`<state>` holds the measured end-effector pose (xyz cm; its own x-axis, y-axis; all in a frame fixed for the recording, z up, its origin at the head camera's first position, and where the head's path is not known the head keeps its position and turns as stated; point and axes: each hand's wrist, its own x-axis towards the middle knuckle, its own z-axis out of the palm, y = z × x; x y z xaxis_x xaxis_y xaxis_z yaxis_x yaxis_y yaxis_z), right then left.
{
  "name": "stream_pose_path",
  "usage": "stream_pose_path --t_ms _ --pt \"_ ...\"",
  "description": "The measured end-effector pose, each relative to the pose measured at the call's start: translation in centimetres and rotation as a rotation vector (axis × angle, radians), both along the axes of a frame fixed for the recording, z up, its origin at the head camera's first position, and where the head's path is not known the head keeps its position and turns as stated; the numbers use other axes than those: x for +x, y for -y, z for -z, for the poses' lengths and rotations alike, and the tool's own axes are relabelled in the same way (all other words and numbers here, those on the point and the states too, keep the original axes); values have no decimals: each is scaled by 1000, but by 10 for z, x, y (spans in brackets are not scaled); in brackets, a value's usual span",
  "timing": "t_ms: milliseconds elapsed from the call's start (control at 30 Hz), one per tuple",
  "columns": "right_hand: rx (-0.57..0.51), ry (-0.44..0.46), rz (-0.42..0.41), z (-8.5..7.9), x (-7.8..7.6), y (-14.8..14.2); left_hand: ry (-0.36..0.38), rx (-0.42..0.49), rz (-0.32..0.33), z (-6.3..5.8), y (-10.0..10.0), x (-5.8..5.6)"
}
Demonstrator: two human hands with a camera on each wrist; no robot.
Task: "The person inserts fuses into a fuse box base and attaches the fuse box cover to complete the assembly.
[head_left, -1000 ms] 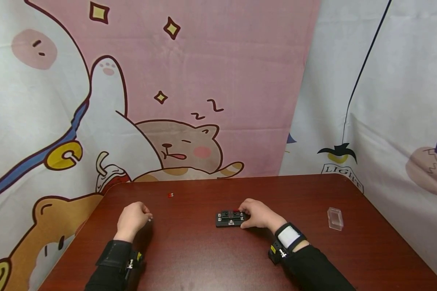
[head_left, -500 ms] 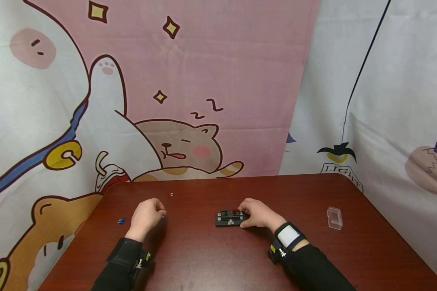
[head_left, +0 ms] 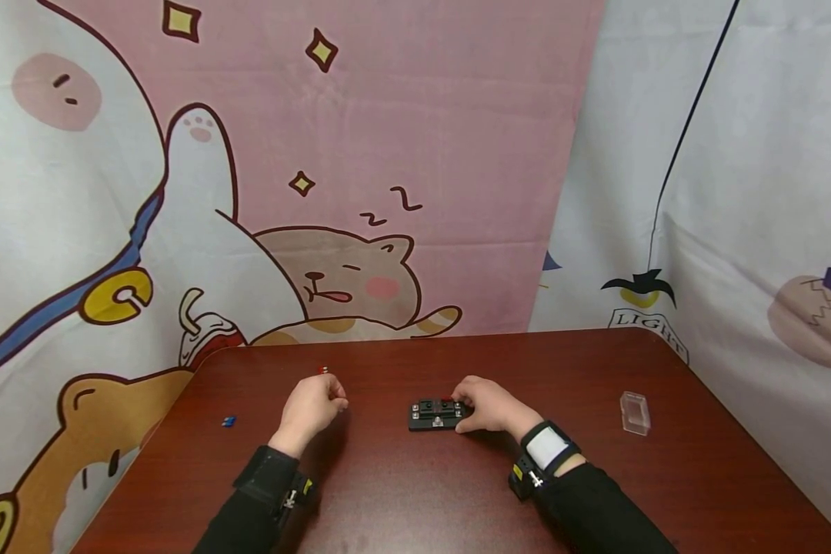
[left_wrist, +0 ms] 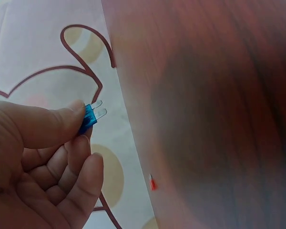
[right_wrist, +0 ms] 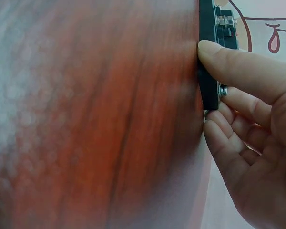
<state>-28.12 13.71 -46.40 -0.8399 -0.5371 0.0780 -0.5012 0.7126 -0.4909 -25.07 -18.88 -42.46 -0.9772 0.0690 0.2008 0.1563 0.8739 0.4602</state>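
Observation:
Between thumb and index finger, my left hand (head_left: 312, 405) pinches a blue blade fuse (left_wrist: 88, 118) whose two metal prongs stick out. It is above the table, left of a black fuse block (head_left: 431, 415) with metal screw terminals. My right hand (head_left: 492, 405) grips the right end of that block, thumb on its near side, as the right wrist view also shows. The block lies on the table, and a bit of red shows near my right fingertips. A small red fuse (left_wrist: 152, 182) lies on the table behind the left hand, partly covered by it in the head view.
Small blue fuses (head_left: 229, 422) lie at the left of the brown table (head_left: 402, 492). A clear plastic box (head_left: 635, 413) sits at the right. A printed cloth (head_left: 485, 169) hangs behind the table's back edge.
My left hand has moved right toward the fuse block with the blue fuse, uncovering the blue fuses at the left. My right hand and the block have stayed in place.

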Motion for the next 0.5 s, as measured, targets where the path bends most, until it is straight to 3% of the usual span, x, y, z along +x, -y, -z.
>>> stream_pose_path --t_ms 500 --pt "6 17 9 -3 2 0 -53 106 120 7 -47 -2"
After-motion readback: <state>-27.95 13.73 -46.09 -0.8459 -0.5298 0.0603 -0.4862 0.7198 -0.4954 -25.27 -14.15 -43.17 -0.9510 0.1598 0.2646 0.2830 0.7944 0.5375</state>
